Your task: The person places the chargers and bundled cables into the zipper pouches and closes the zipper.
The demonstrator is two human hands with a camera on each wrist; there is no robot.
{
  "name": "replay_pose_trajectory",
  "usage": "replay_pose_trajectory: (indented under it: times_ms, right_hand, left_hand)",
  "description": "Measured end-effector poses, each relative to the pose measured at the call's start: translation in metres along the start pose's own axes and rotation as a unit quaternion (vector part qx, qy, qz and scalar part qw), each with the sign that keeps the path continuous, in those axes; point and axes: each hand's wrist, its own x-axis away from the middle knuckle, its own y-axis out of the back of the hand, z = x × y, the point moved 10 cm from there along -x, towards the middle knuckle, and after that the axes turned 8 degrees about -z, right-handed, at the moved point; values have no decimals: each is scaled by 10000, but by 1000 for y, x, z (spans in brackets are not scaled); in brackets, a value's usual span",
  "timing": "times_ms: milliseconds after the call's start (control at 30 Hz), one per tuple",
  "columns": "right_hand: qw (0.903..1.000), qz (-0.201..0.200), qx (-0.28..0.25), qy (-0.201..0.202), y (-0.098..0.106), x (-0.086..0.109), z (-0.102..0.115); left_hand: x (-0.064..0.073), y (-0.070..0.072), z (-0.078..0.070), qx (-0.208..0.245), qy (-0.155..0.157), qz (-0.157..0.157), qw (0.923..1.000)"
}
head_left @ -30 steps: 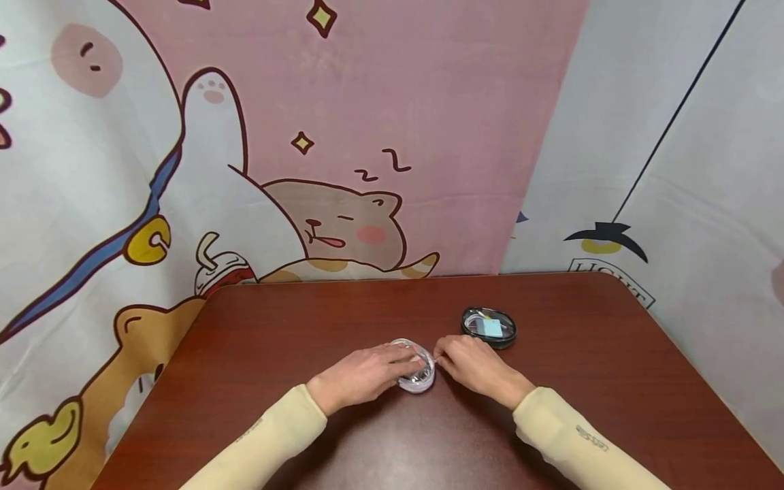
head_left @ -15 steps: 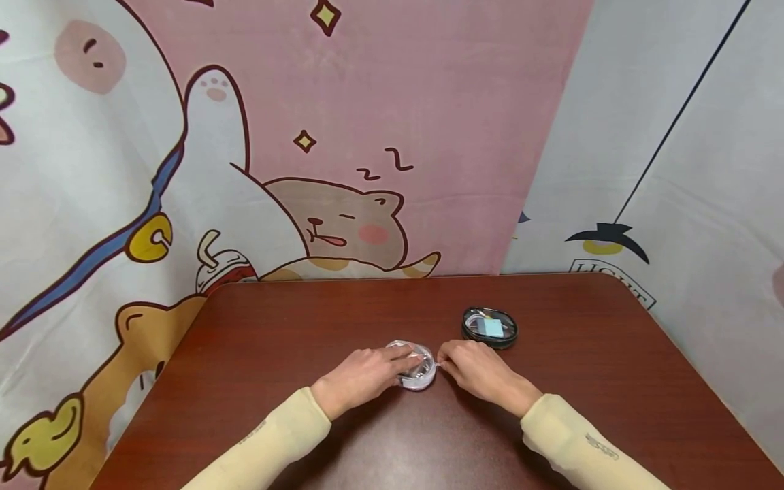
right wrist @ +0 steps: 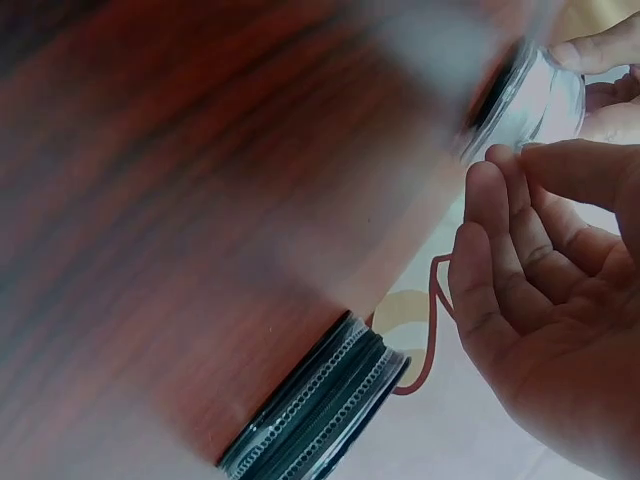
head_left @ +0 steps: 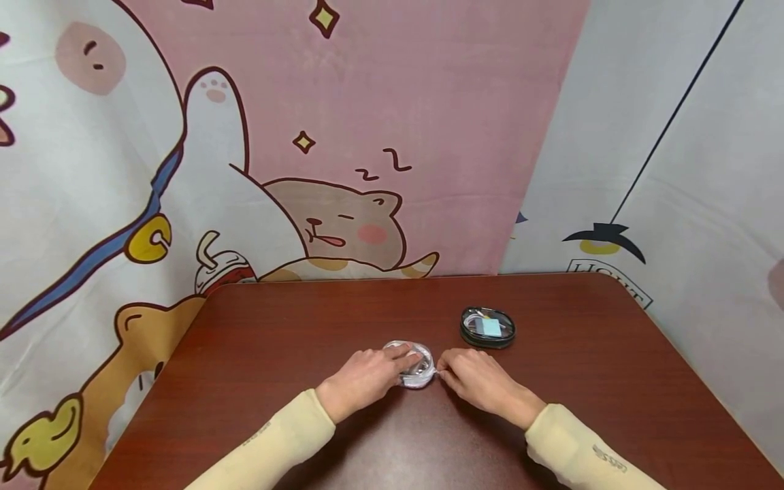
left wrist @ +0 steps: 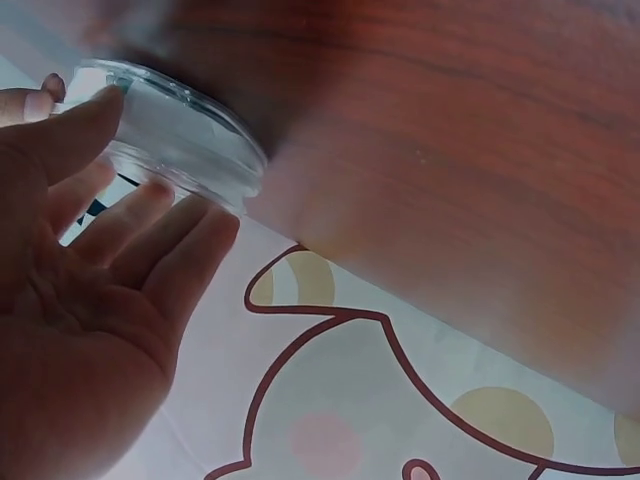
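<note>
A small clear oval zip pouch (head_left: 418, 376) with a whitish band and shiny contents lies on the table in the head view. My left hand (head_left: 364, 380) holds it, fingers across the top and thumb against its near side; the left wrist view shows the thumb (left wrist: 85, 130) along the pouch wall (left wrist: 185, 135). At the pouch's right end, my right hand (head_left: 484, 381) pinches its small zipper pull between thumb and index finger. The right wrist view has those fingertips (right wrist: 530, 155) meeting right beside the clear pouch (right wrist: 540, 100), with the pull mostly hidden.
A second oval pouch (head_left: 488, 339), dark-sided with a clear top, stands behind my right hand; a light-blue piece and cables show inside. Its zipper side (right wrist: 315, 410) faces the right wrist view. A printed curtain (head_left: 429, 136) rises behind the brown table (head_left: 294, 313).
My right hand has shifted a little toward me along the clear pouch's right end, still pinching. The left hand stays on the pouch, which has barely moved.
</note>
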Motion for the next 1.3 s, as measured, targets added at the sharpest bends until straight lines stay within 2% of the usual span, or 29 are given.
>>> replay_pose_trajectory:
  times_ms: [267,567,700,900,967,1033,1133,1300]
  right_hand:
    - [9989,-125,-284,-345,1,0,5]
    - [9982,-202,-294,-481,1,-4,2]
    - [9979,-243,-216,-558,1,-6,-1]
    - [9977,-107,-177,-641,-4,-7,-5]
    - [9979,-104,-135,-629,-4,-8,-6]
    - [9979,-122,-113,-627,-3,-9,-7]
    - [9980,-155,-50,-617,-2,-10,-10]
    - [9977,-284,174,-596,1,-12,-13]
  left_hand:
    - [0,1,-3,-238,129,-68,9996]
    - [-1,6,-3,-588,115,-396,9974]
    - [0,4,-4,-594,-89,-343,9976]
    - [9,-9,-5,-108,-637,438,9970]
    - [12,-12,-5,61,-789,583,9952]
    - [13,-11,-4,195,-932,582,9937]
    - [13,-5,-3,260,-1065,394,9932]
    - [12,3,-1,206,-1047,182,9941]
